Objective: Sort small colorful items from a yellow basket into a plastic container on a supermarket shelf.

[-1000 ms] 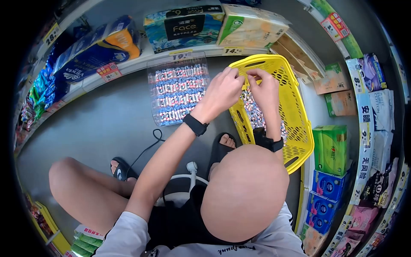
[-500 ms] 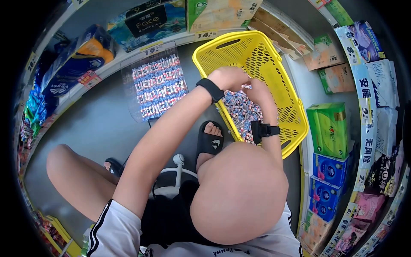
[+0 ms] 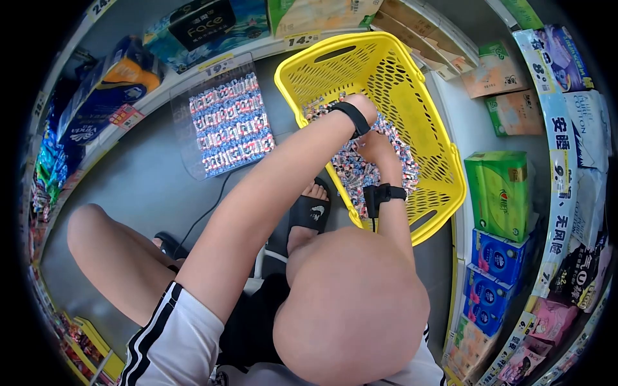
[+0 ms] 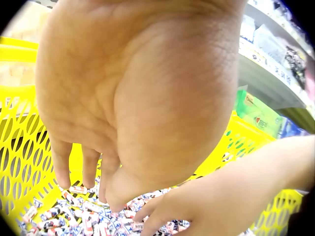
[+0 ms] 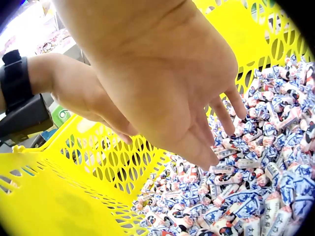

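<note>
Wrapped candies (image 3: 351,174) lie in a loose heap inside a yellow basket (image 3: 432,148). Over the heap, my left hand (image 3: 360,110) is mostly hidden behind its wrist in the head view; in the left wrist view this hand (image 4: 133,98) points its fingers down, relaxed, with no candy visible in them. My right hand (image 3: 380,151) is beside it, low over the candies. Seen in the right wrist view, the right hand (image 5: 172,83) has loosely extended fingers close above the candies (image 5: 246,182). Whether any fingertip touches a candy, I cannot tell.
Left of the basket, a clear tray (image 3: 177,138) holds rows of wrapped candies (image 3: 233,128) on the floor. Shelves with tissue packs (image 3: 206,32) run behind, and green packs (image 3: 499,193) and blue packs (image 3: 492,251) stand at the right. A sandalled foot (image 3: 309,212) is near the basket.
Both hands have come apart from their meeting point and moved lower over the candy heap. A candy seen between them half a second ago is no longer visible there. The head view has shifted.
</note>
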A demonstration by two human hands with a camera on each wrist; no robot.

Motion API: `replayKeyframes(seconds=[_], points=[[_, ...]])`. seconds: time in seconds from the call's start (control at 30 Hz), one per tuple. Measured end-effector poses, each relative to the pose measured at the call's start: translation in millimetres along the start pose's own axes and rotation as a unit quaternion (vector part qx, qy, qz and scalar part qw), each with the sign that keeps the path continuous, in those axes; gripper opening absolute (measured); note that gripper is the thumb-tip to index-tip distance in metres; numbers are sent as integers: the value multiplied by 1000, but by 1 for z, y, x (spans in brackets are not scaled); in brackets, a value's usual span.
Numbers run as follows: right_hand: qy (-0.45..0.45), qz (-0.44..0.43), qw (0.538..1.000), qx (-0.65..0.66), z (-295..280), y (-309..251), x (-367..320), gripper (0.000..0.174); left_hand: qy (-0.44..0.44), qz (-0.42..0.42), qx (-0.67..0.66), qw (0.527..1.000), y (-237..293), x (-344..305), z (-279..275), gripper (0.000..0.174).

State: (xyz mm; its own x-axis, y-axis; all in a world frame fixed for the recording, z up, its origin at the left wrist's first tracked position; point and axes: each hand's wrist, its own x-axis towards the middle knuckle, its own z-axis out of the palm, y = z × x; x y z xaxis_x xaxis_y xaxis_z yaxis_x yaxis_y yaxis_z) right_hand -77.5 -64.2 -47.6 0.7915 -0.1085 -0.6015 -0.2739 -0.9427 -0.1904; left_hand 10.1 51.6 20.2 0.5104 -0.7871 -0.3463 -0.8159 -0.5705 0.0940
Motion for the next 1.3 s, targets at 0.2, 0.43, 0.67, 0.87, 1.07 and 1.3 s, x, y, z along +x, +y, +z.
replayKeyframes(seconds=[0.2, 0.43, 0.67, 0.87, 1.07, 1.3], points=[[141, -10, 989, -48, 15, 8, -11, 30, 28, 22, -19, 999, 11, 23, 35, 19], [137, -14, 990, -32, 23, 17, -4, 39, 7, -28, -68, 997, 19, 47, 72, 24], [149, -13, 987, -51, 29, 15, 0, 46, -57, -51, -109, 991, 19, 45, 63, 26], [140, -9, 990, -18, 28, 13, -2, 55, -57, -57, -110, 991, 24, 46, 71, 27], [170, -55, 983, 35, 24, 14, -15, 61, -24, -43, -103, 993, 24, 58, 95, 27], [126, -64, 988, 54, 32, 24, -5, 54, -24, -29, -83, 996, 27, 55, 92, 27]])
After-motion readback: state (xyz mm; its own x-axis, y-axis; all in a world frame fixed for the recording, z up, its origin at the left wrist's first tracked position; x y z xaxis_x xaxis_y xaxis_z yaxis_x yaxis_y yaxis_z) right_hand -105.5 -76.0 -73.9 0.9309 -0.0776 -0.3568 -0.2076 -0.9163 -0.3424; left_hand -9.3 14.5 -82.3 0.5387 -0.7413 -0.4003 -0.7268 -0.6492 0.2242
